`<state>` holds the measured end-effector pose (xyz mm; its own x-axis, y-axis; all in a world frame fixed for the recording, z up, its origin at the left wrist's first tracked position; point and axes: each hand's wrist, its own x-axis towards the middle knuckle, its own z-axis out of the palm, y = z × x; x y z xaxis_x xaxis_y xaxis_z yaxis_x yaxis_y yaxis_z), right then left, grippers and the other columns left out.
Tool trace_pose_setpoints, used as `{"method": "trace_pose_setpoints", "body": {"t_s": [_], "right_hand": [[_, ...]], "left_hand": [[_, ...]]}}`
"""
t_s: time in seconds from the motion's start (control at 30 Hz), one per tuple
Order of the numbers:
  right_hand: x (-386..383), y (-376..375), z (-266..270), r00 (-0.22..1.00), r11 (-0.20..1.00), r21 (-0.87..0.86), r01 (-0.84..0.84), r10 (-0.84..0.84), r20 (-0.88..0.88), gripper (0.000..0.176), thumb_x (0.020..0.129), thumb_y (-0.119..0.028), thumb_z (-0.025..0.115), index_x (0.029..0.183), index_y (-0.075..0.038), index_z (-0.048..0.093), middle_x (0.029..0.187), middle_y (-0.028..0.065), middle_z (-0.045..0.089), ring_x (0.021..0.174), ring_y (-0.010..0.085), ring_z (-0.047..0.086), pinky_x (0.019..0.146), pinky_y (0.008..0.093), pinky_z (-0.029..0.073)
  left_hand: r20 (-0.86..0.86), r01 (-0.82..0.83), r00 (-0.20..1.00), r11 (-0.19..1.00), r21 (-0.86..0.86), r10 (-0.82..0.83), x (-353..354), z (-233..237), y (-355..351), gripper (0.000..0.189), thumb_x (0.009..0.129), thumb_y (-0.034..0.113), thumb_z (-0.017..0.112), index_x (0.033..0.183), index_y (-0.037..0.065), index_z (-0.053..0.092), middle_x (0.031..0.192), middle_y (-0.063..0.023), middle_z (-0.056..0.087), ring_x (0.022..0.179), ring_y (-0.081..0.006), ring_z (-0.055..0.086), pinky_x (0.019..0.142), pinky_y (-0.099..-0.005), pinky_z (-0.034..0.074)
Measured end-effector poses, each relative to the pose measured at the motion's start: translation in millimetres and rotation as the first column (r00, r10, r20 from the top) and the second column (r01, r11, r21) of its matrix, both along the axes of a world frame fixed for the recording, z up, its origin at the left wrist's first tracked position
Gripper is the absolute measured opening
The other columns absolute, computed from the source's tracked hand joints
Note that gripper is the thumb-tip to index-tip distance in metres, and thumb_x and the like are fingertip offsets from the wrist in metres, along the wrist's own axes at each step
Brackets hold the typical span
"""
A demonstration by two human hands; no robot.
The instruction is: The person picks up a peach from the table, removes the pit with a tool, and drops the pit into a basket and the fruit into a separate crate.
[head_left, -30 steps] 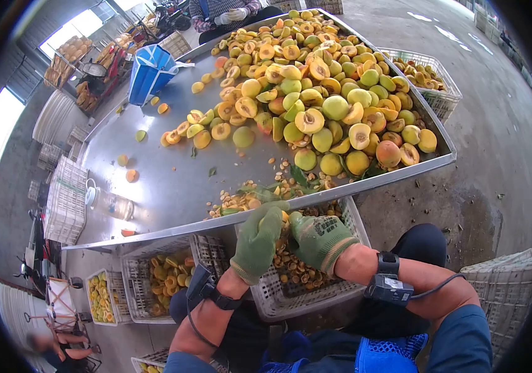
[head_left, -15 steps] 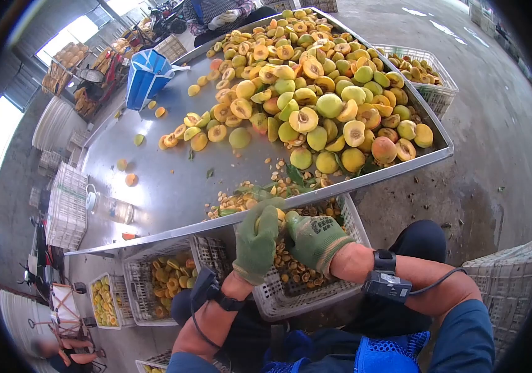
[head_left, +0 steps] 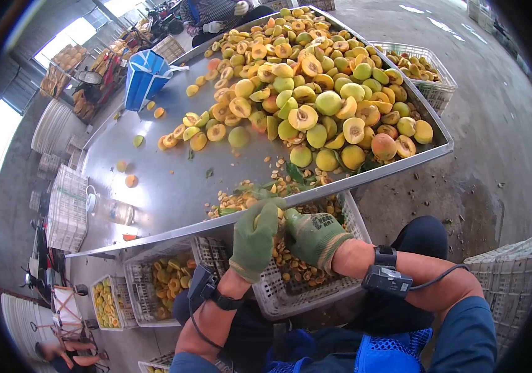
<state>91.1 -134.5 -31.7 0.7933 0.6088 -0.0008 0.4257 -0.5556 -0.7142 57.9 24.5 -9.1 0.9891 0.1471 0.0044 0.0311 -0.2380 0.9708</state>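
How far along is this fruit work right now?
Looks partway. Done: yellow fruit pieces sit in the crate to the left, and loose pits and scraps lie by the table edge. In hand: yellow fruit between left hand and right hand, mostly hidden. Left: apparently the big pile on the table, many showing brown centres.

The grey metal, raised-rimmed table bore a large heap of halved and whole yellow-green fruit, scattered pale pits, a blue-and-white bag and a clear, white-lidded plastic bottle.
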Motion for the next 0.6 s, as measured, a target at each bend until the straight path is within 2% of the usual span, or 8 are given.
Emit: {"method": "trace_pose_setpoints", "body": {"t_s": [0.03,0.13,0.23,0.33,0.43,0.53,0.6], "right_hand": [[-1,1,0,1.000,1.000,0.009,-0.004,0.004,-0.017,0.030,0.087,-0.021,0.066,0.111,-0.005,0.059,0.091,0.0221,0.070,0.085,0.0428,0.068,0.072,0.0512,0.053],[-7,3,8,0.993,0.998,0.036,0.055,-0.051,-0.102,0.028,0.087,-0.021,0.067,0.108,-0.004,0.060,0.088,0.0223,0.070,0.084,0.0435,0.068,0.071,0.0524,0.052],[-7,2,11,0.983,0.998,0.043,0.054,-0.045,-0.176,0.026,0.087,-0.022,0.068,0.103,-0.003,0.062,0.089,0.0233,0.070,0.085,0.0438,0.068,0.073,0.0515,0.053],[-6,-2,17,0.963,0.999,0.036,0.020,-0.009,-0.270,0.030,0.089,-0.027,0.065,0.108,-0.003,0.067,0.097,0.0235,0.072,0.094,0.0418,0.070,0.081,0.0485,0.055],[-6,-3,11,0.938,0.996,0.094,0.001,0.032,-0.344,0.023,0.089,-0.021,0.066,0.103,-0.003,0.069,0.093,0.0213,0.072,0.089,0.0357,0.071,0.078,0.0433,0.054],[2,-6,6,0.859,0.973,0.227,-0.041,0.150,-0.490,0.022,0.090,-0.018,0.064,0.104,-0.002,0.069,0.089,0.0154,0.074,0.081,0.0233,0.068,0.075,0.0386,0.053],[6,-9,8,0.836,0.959,0.275,-0.064,0.202,-0.510,0.021,0.090,-0.016,0.063,0.103,-0.002,0.069,0.086,0.0118,0.073,0.077,0.0184,0.064,0.072,0.0362,0.052]], "left_hand": [[0.016,-0.023,1.000,1.000,0.015,0.023,-2,3,-3,0.029,0.103,0.018,0.052,0.114,-0.001,0.071,0.093,-0.0033,0.069,0.080,-0.0080,0.058,0.074,-0.0253,0.049],[0.030,-0.079,0.997,0.996,0.040,0.078,-5,4,-8,0.031,0.106,0.020,0.049,0.117,-0.002,0.069,0.111,-0.0076,0.071,0.100,-0.0148,0.064,0.091,-0.0296,0.051],[0.130,-0.110,0.986,0.992,0.065,0.101,-5,3,-15,0.029,0.104,0.019,0.051,0.117,0.000,0.069,0.096,-0.0039,0.069,0.082,-0.0091,0.058,0.075,-0.0263,0.050],[0.164,-0.110,0.982,0.989,0.098,0.093,-3,-8,-13,0.030,0.105,0.019,0.052,0.118,-0.001,0.069,0.099,-0.0061,0.070,0.083,-0.0100,0.060,0.076,-0.0277,0.051],[0.239,-0.104,0.969,0.981,0.162,0.064,-4,-6,-16,0.029,0.105,0.019,0.054,0.119,-0.002,0.068,0.100,-0.0077,0.072,0.085,-0.0118,0.062,0.077,-0.0288,0.052],[0.246,-0.099,0.968,0.982,0.159,0.057,-3,-5,-17,0.029,0.104,0.018,0.055,0.119,-0.003,0.068,0.100,-0.0083,0.073,0.087,-0.0134,0.065,0.080,-0.0297,0.053],[0.158,-0.027,0.987,0.989,0.143,0.004,-4,-5,-13,0.040,0.107,0.030,0.049,0.123,-0.003,0.066,0.114,-0.0112,0.070,0.102,-0.0173,0.064,0.092,-0.0332,0.051]]}}
